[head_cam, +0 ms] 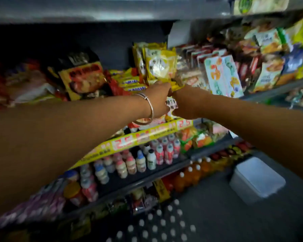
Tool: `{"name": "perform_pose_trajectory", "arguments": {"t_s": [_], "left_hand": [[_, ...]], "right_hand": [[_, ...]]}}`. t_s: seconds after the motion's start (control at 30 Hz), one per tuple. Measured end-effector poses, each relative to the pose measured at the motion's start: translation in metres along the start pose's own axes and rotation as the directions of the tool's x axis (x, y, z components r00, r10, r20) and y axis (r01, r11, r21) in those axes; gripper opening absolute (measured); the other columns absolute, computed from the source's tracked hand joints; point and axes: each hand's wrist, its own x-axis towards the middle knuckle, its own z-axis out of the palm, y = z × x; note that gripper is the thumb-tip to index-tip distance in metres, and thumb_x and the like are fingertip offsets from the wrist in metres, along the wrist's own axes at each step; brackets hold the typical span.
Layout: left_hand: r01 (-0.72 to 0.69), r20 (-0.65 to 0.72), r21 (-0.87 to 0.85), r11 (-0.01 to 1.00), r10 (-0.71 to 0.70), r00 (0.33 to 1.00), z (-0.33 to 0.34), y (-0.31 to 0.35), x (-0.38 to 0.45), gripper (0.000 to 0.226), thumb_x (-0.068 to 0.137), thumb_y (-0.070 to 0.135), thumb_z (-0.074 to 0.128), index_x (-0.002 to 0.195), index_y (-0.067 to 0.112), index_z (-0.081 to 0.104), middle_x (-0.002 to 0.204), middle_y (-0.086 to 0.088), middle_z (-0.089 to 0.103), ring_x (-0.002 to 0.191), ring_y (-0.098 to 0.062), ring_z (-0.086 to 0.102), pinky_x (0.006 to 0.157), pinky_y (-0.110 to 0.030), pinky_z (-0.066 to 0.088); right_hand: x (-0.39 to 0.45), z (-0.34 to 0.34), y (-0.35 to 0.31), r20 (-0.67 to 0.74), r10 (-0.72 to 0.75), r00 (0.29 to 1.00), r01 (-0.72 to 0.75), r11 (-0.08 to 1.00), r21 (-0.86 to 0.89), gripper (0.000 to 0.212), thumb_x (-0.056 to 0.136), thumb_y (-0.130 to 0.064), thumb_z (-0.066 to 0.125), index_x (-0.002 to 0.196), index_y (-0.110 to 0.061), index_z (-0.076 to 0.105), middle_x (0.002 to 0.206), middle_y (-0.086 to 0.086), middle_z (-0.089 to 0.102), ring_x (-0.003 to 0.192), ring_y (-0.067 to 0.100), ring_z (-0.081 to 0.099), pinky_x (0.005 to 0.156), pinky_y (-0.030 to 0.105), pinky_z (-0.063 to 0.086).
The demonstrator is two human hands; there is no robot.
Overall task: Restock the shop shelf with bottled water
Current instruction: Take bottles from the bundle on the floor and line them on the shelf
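At shelf, hands grip yellow packet

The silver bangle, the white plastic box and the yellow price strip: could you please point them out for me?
silver bangle (pixel 151 109), head view, band at the left wrist.
white plastic box (pixel 257 179), head view, its lid.
yellow price strip (pixel 147 135), head view, middle of its face.

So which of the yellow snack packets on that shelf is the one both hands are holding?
The yellow packet lowest at the shelf front, pinched between the left hand and right hand. The other yellow packets stand upright behind it, untouched.
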Motion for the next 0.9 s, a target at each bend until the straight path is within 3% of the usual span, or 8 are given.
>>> {"name": "perform_pose_trajectory", "arguments": {"t_s": [0.27,0.4,0.5,0.7,0.9], "left_hand": [[0.027,0.322,-0.129,0.991,0.016,0.947,0.213,-0.036,0.008,0.027,0.087,0.010,0.057,0.112,0.007,0.047,0.122,-0.019,0.046,0.110,-0.033,0.049,0.081,-0.033,0.038],[0.067,0.485,-0.104,0.992,-0.009,0.875,0.319,-0.064,-0.009,0.039,0.087,0.011,0.057,0.122,0.002,0.044,0.129,-0.016,0.041,0.117,-0.032,0.046,0.090,-0.032,0.034],[0.103,0.539,-0.124,0.987,-0.020,0.842,0.405,-0.080,-0.021,0.038,0.084,0.009,0.060,0.120,0.005,0.047,0.130,-0.014,0.042,0.120,-0.030,0.044,0.100,-0.034,0.036],[0.123,0.645,-0.108,0.987,-0.024,0.764,0.587,-0.093,-0.039,0.048,0.087,0.012,0.058,0.131,0.010,0.040,0.135,-0.014,0.039,0.124,-0.033,0.041,0.102,-0.040,0.036],[0.084,0.637,-0.050,0.995,-0.033,0.771,0.722,-0.100,-0.050,0.045,0.086,0.018,0.059,0.128,0.012,0.043,0.132,-0.013,0.040,0.125,-0.032,0.036,0.102,-0.040,0.034]], "right_hand": [[0.009,0.213,0.034,0.341,0.165,0.925,-0.219,0.968,0.126,0.034,0.088,-0.013,0.055,0.120,-0.004,0.053,0.125,0.019,0.053,0.114,0.036,0.055,0.086,0.039,0.048],[-0.002,0.331,0.044,0.490,0.222,0.843,-0.351,0.918,0.187,0.040,0.090,-0.015,0.054,0.129,-0.006,0.048,0.131,0.016,0.048,0.119,0.035,0.050,0.095,0.041,0.047],[-0.016,0.428,0.054,0.600,0.257,0.758,-0.454,0.868,0.201,0.041,0.093,-0.017,0.053,0.133,-0.009,0.045,0.134,0.014,0.047,0.123,0.032,0.048,0.098,0.040,0.044],[-0.038,0.623,0.071,0.714,0.253,0.652,-0.564,0.792,0.234,0.045,0.090,-0.019,0.057,0.133,-0.008,0.046,0.133,0.016,0.048,0.123,0.033,0.047,0.100,0.037,0.042],[-0.060,0.770,0.071,0.745,0.307,0.592,-0.702,0.650,0.291,0.068,0.083,-0.022,0.068,0.139,-0.008,0.032,0.129,0.018,0.053,0.118,0.035,0.051,0.097,0.044,0.045]]}}
